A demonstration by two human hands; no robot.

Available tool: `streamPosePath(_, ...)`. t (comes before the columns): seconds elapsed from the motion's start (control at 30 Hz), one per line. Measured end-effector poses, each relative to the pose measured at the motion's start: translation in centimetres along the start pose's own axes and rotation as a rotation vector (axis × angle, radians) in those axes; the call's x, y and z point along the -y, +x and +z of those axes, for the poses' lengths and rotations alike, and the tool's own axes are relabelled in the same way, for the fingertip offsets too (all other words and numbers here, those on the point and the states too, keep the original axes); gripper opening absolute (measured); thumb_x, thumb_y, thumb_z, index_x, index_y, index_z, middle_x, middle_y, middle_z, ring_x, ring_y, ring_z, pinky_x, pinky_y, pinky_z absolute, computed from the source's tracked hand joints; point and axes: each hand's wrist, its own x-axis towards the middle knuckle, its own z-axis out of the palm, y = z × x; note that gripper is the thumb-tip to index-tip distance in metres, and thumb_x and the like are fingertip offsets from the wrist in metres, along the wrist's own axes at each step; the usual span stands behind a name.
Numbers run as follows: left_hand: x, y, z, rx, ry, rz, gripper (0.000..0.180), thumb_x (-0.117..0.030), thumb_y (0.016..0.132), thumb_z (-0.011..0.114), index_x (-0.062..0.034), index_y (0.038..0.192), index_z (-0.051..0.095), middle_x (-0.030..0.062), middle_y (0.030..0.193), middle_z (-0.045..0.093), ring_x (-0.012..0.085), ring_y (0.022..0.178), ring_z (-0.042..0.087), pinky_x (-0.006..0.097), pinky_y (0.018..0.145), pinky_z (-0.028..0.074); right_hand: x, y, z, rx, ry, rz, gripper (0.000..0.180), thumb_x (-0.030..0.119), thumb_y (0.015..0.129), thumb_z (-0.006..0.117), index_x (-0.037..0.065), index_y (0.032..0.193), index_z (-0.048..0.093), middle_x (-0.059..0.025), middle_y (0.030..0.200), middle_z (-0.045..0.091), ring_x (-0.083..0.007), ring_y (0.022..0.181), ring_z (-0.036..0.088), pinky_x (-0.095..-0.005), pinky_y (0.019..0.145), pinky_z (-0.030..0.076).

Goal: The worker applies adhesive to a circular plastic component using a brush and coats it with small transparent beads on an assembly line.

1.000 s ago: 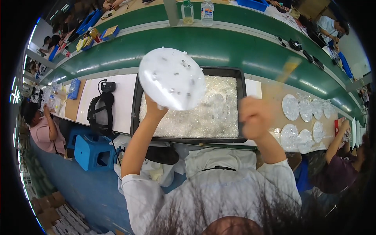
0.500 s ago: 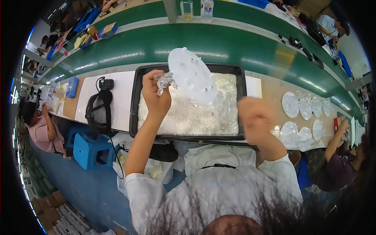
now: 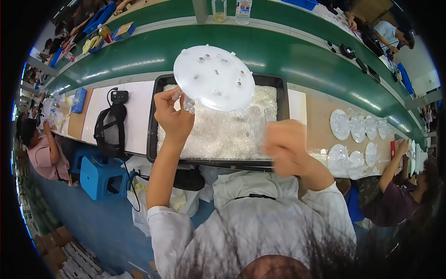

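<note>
My left hand (image 3: 174, 116) is closed at the near left edge of a white round plate (image 3: 214, 76) with several small metal studs or holes on its face. Clear beaded pieces (image 3: 187, 103) show between the fingers and the plate's rim. The plate is held up, tilted, over a black tray (image 3: 152, 125) filled with small clear beads (image 3: 213, 135). My right hand (image 3: 285, 144) hovers near the tray's right side, smeared by motion. Its fingers look curled, but whether they hold anything cannot be made out.
Several white discs with clear beadwork (image 3: 340, 124) lie on the bench to the right, by a person in a dark top (image 3: 404, 200). Left of the tray are a black strap with a small device (image 3: 111, 123) and a blue stool (image 3: 100, 179). Bottles (image 3: 243, 11) stand on the far ledge.
The white plate has turned so more of its face shows, and it has shifted left and up. My right hand has moved left, toward the tray. The view has shifted slightly.
</note>
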Motion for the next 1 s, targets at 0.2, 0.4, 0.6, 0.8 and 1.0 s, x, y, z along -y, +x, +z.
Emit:
streamPosePath(0.2, -1.0, 1.9, 0.0, -0.006, 0.197, 0.274, 0.022, -0.002, 0.086, 0.073, -0.0005, 0.095, 0.053, 0.0134, 0.099, 0.075, 0.0170, 0.075, 0.071, 0.024, 0.067, 0.054, -0.1, -0.2, 0.0, -0.074, -0.009, -0.029, 0.012, -0.004, 0.067, 0.048, 0.004, 0.069, 0.057, -0.0087, 0.061, 0.056, -0.0233, 0.052, 0.054, -0.0314, 0.049, 0.041)
streamPosePath(0.4, -0.7, 2.7, -1.1, 0.005, 0.250, 0.484, 0.025, 0.003, 0.078, 0.076, -0.0047, 0.094, 0.057, 0.0135, 0.100, 0.074, 0.0200, 0.069, 0.069, 0.026, 0.060, 0.053, -2.1, -1.3, 1.4, -0.344, 0.263, -0.035, 0.007, 0.001, 0.075, 0.055, 0.001, 0.076, 0.062, -0.0111, 0.065, 0.060, -0.0206, 0.057, 0.060, -0.0295, 0.055, 0.048)
streamPosePath(0.6, -0.7, 3.0, -0.8, 0.009, 0.230, 0.575, 0.030, 0.011, 0.071, 0.070, -0.0060, 0.094, 0.061, 0.0132, 0.100, 0.074, 0.0240, 0.072, 0.070, 0.030, 0.062, 0.055, -0.2, -0.7, 2.1, -0.045, 0.233, 0.178, 0.009, 0.000, 0.075, 0.052, 0.002, 0.069, 0.058, -0.0108, 0.063, 0.058, -0.0236, 0.053, 0.056, -0.0314, 0.049, 0.044)
streamPosePath(0.8, -2.2, 3.7, -1.2, 0.160, 0.322, 0.700, 0.024, 0.010, 0.070, 0.070, -0.0042, 0.089, 0.066, 0.0124, 0.089, 0.074, 0.0256, 0.074, 0.071, 0.031, 0.064, 0.056, -1.6, -0.4, 2.3, 0.114, 0.099, 0.247, 0.012, 0.001, 0.072, 0.051, 0.002, 0.062, 0.059, -0.0085, 0.055, 0.053, -0.0182, 0.049, 0.053, -0.0314, 0.046, 0.041)
streamPosePath(1.0, -4.8, 7.9, -2.4, 0.433, 0.355, 0.720, 0.024, 0.000, 0.066, 0.077, -0.0050, 0.087, 0.066, 0.0060, 0.074, 0.065, 0.0244, 0.066, 0.063, 0.033, 0.058, 0.049, -1.2, -2.1, 1.0, -0.132, 0.604, -0.028, 0.032, 0.023, 0.099, 0.051, 0.000, 0.079, 0.064, -0.0130, 0.068, 0.067, -0.0246, 0.057, 0.063, -0.0297, 0.047, 0.048)
